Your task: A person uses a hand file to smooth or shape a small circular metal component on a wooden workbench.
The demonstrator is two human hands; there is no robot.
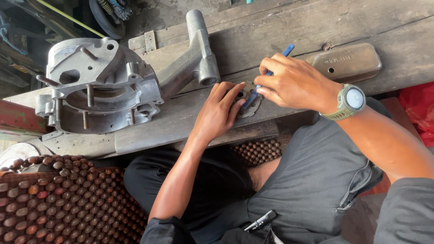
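Head view. The left hand presses down on a small round metal plate lying on the wooden bench, fingers spread over the plate's near-left edge and thumb side bearing on its hub. The right hand pinches a slim blue-handled tool between thumb and forefingers, pen-fashion; the working tip meets the plate just beside the left fingertips. A wristwatch sits on the right wrist.

Beyond the grip, to its left, a large aluminium engine casing with studs rests on the bench, and a cast arm leans from it toward the left hand. Well to the right of the grip lies an oblong metal cover. A beaded seat mat lies below the bench.

Hazards, judged from this position:
1. The tool tip works close to the left fingertips; a slip off the plate could jab them.
2. The plate is held by 1 hand only; side force could skid it toward the bench edge.
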